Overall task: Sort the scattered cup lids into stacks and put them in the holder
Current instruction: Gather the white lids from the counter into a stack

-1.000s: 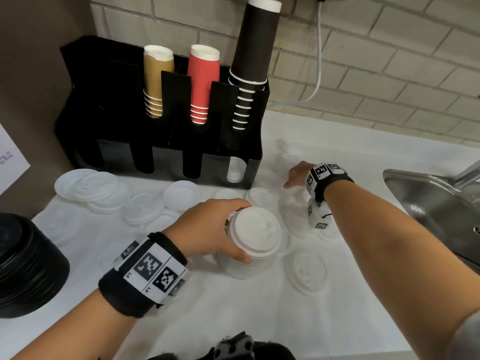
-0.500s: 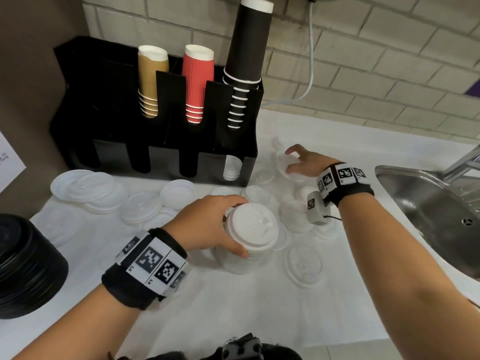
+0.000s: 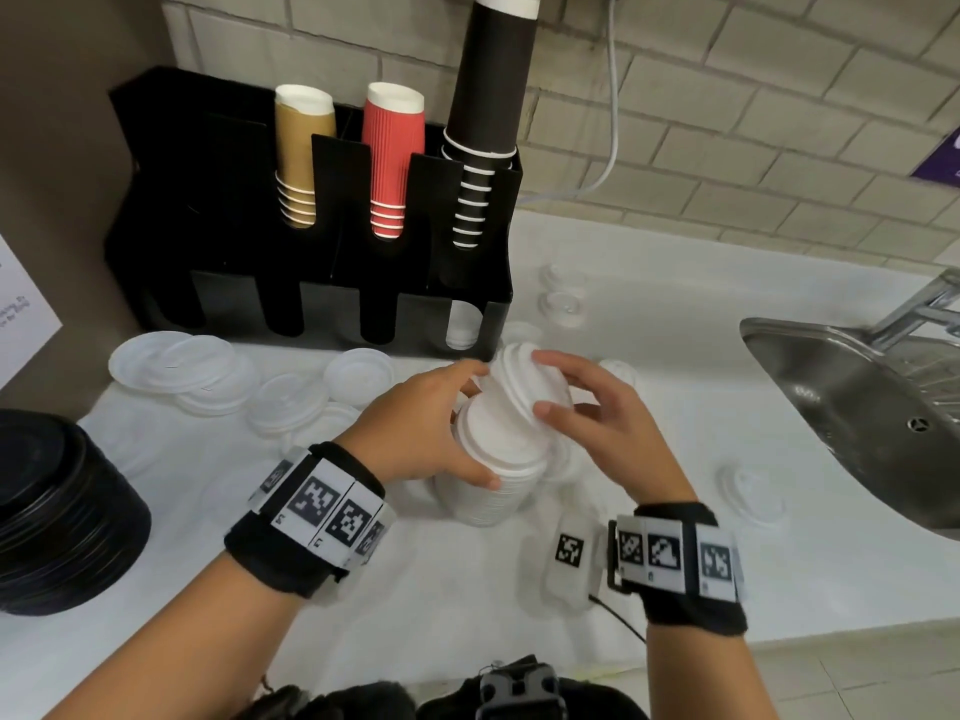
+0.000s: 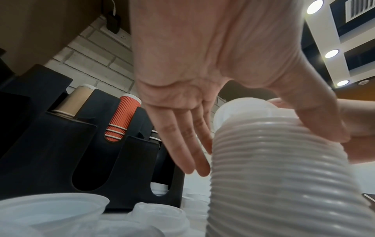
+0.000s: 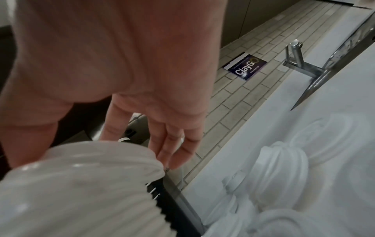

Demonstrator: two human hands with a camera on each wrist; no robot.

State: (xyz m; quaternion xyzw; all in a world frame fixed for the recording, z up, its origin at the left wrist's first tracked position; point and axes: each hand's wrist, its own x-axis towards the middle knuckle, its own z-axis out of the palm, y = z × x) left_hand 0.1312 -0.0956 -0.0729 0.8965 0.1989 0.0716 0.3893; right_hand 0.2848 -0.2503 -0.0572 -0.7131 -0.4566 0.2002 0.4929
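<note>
Near the middle of the white tabletop [image 3: 415, 589], a tall ribbed stack of white plastic cup lids [image 3: 485, 491] stands upright. Its upper part sits between the thumb and fingers of the left hand [image 3: 415, 433]: the thumb presses the near side, the straight fingers [image 4: 188, 144] lie along the far side, so the hand steadies the stack rather than closing round it. Above the stack's top, a small tilted stack of white lids [image 3: 524, 381] is held by the right hand [image 3: 608, 428], thumb on its near rim and fingers curled over its far edge; its lower rim looks to be touching the top of the tall stack. In the right wrist view the fingers [image 5: 172, 144] reach past the ribbed edge of those lids.

Behind both hands, at the tabletop's back edge, stands a black slotted cup-and-lid holder [image 3: 322, 262] with tan, red and black paper cups in its upper slots and a few white lids in its rightmost lower slot. Loose translucent lids [image 3: 208, 371] lie scattered along the front of the holder, and one more translucent lid [image 3: 753, 491] lies toward the right edge beside a steel sink [image 3: 857, 407]. A stack of black lids [image 3: 57, 506] sits at the left edge.
</note>
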